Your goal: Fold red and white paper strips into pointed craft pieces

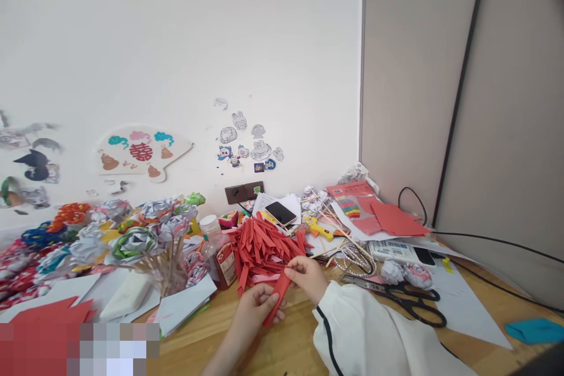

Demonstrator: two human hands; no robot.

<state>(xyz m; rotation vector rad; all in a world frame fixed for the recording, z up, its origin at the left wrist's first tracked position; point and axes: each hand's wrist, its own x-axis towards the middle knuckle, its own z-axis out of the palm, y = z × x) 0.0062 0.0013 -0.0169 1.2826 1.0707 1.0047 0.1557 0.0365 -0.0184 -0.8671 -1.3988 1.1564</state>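
Observation:
Between my two hands is a narrow folded strip of red paper (278,298), slanting over the wooden table. My left hand (259,308) grips its lower part, thumb on top and fingers beneath. At the upper end, my right hand (306,277) pinches the strip between thumb and fingers. Just beyond them lies a heap of folded red paper pieces (264,244), many of them pointed. To the heap's left stands a clear bottle (220,258) with a white lid and a red label.
Black-handled scissors (409,299) lie right of my sleeve. Behind are a phone (281,212), a yellow glue gun (319,228) and red paper sheets (396,218). Paper flowers (132,241) and a cup of sticks (165,273) crowd the left. Black cables (484,237) run along the right.

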